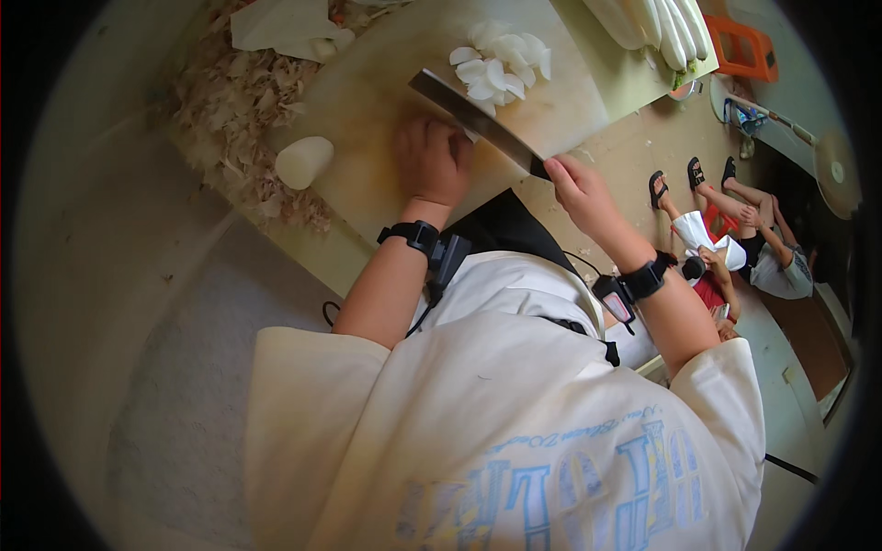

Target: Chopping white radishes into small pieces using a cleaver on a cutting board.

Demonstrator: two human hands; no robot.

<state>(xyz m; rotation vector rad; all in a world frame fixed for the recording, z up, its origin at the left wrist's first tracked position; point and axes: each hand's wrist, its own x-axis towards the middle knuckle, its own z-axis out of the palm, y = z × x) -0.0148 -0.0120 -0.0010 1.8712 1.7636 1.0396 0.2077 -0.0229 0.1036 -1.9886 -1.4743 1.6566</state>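
Observation:
My right hand grips the handle of a cleaver, whose broad blade slants up and left over the cutting board. Just below the blade, my left hand rests on the board with its fingers curled. A sliver of a white radish piece shows between that hand and the blade; the hand hides most of it. Thin white radish slices lie in a loose heap beyond the cleaver. To the left of my left hand, a thick radish chunk lies at the board's edge.
Papery peelings are heaped along the table's left side, with a white sheet on top. Several long white radishes lie at the far right corner. An orange stool, a fan and seated people are off to the right.

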